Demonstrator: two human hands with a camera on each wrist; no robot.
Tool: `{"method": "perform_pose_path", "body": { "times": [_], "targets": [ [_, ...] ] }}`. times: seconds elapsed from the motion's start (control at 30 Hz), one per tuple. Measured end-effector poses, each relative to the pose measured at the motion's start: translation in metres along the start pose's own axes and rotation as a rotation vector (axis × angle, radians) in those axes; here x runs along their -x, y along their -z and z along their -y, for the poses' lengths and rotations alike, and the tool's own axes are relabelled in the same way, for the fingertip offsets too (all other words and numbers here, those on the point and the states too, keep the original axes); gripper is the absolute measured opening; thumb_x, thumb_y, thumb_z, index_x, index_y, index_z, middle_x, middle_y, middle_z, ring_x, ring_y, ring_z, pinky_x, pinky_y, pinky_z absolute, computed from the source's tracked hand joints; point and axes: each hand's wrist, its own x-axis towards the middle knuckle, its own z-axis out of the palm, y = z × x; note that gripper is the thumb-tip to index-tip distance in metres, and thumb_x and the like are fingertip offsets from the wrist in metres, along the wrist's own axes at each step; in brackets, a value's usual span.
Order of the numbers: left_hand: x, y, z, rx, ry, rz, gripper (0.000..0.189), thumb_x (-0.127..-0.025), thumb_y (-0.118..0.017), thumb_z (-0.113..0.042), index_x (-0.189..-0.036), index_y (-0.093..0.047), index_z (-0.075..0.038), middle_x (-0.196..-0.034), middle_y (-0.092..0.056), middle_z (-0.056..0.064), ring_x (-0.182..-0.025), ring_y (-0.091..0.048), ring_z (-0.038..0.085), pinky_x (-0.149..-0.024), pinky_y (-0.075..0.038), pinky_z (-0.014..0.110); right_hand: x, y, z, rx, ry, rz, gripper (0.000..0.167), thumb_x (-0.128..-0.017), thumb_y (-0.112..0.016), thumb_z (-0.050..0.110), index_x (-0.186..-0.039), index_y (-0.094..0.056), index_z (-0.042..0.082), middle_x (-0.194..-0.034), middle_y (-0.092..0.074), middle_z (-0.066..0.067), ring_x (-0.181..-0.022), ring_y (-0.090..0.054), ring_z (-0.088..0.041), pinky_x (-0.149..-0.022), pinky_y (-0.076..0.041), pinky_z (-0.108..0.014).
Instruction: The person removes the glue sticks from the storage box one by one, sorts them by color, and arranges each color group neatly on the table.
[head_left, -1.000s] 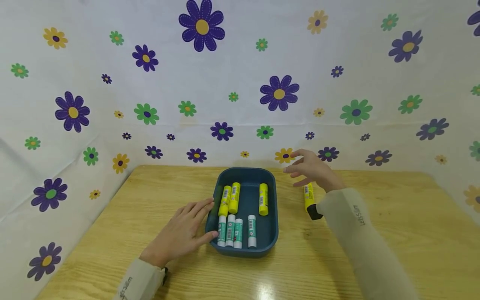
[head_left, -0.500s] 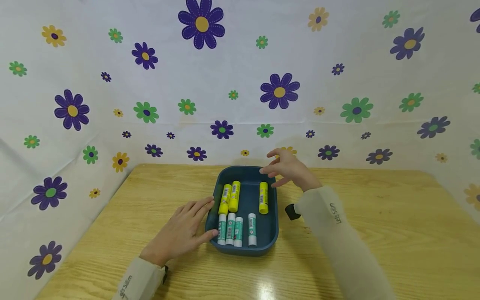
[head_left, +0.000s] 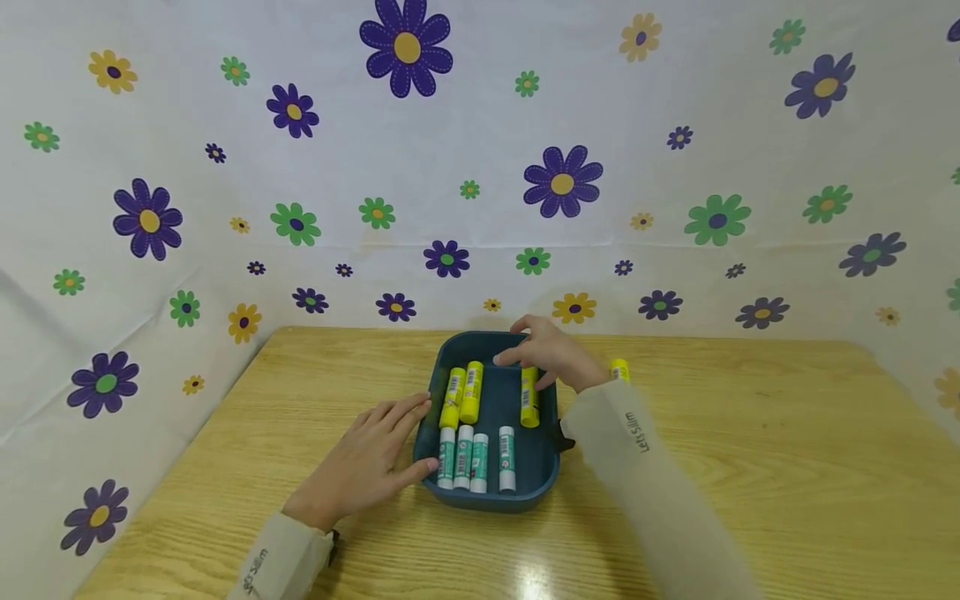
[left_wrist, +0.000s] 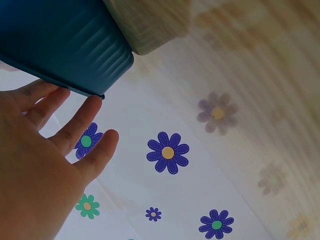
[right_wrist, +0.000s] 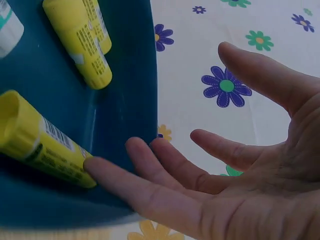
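Right hand [head_left: 557, 354]: one, fingers spread, over the tray's far right part, pinching nothing. One fingertip met or overlapped the far end of the right yellow stick [head_left: 529, 407]; contact could not be told.
Right yellow stick: lay inside the tray [head_left: 497, 404], near its right wall. Judged handling: a round barrel was liable to roll, so a good hold called for fingers on both flanks, closed evenly, clear of the wall.
Yellow pair [head_left: 472, 393]: far left, side by side.
Green sticks [head_left: 464, 457]: four, near end, one apart at right.
Left hand [head_left: 367, 458]: fingers straight, at the left rim; light, constant pressure seemed best for steadying.
Loose yellow stick [head_left: 619, 369]: on the worktop [head_left: 765, 450], right of the tray, partly hidden by the sleeve [head_left: 637, 475].
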Motion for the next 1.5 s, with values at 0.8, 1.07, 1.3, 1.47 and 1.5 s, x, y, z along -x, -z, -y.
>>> {"method": "perform_pose_path", "body": {
  "times": [0.8,1.07,1.3,1.47,1.5],
  "targets": [
    [0.0,0.002,-0.002,0.005,-0.008,0.004,0.076,-0.098,-0.058,-0.055,-0.151,-0.046,-0.002,-0.159,-0.039,0.012,-0.137,-0.043,0.034,-0.111,-0.035,0.061,-0.012,-0.025,-0.003,0.007,-0.042,-0.035,0.068,-0.095,-0.071,0.027,-0.149,-0.039,0.002,-0.152,-0.04,-0.023,-0.133,-0.044,-0.042,-0.101,-0.045,-0.063],
    [0.0,0.002,-0.001,0.005,-0.002,0.013,0.076,-0.098,-0.059,-0.054,-0.152,-0.045,-0.003,-0.16,-0.038,0.012,-0.139,-0.043,0.035,-0.112,-0.033,0.061,-0.018,-0.033,-0.011,-0.03,-0.077,-0.035,0.067,-0.096,-0.07,0.023,-0.149,-0.037,-0.001,-0.151,-0.039,-0.026,-0.134,-0.043,-0.044,-0.093,-0.053,-0.059],
    [0.0,0.003,-0.001,0.012,0.0,0.016,0.076,-0.098,-0.058,-0.055,-0.152,-0.044,-0.003,-0.16,-0.037,0.011,-0.139,-0.043,0.034,-0.112,-0.033,0.06,-0.021,-0.039,-0.013,-0.093,-0.105,-0.018,0.068,-0.095,-0.071,0.018,-0.149,-0.034,-0.003,-0.15,-0.04,-0.029,-0.132,-0.047,-0.046,-0.085,-0.058,-0.053],
    [0.001,0.003,0.0,0.009,0.0,0.016,0.076,-0.098,-0.058,-0.055,-0.153,-0.044,-0.004,-0.161,-0.037,0.01,-0.139,-0.042,0.033,-0.113,-0.033,0.06,-0.026,-0.044,-0.018,-0.126,-0.12,-0.002,0.069,-0.094,-0.072,0.012,-0.15,-0.033,-0.003,-0.149,-0.039,-0.029,-0.13,-0.048,-0.046,-0.078,-0.06,-0.05],
    [0.001,0.004,0.0,0.006,0.001,0.017,0.076,-0.098,-0.058,-0.055,-0.153,-0.044,-0.004,-0.161,-0.037,0.01,-0.139,-0.042,0.033,-0.113,-0.033,0.06,-0.027,-0.045,-0.018,-0.125,-0.119,0.001,0.07,-0.094,-0.072,0.01,-0.15,-0.033,-0.003,-0.149,-0.04,-0.029,-0.129,-0.048,-0.046,-0.077,-0.061,-0.05]
  ]
}}
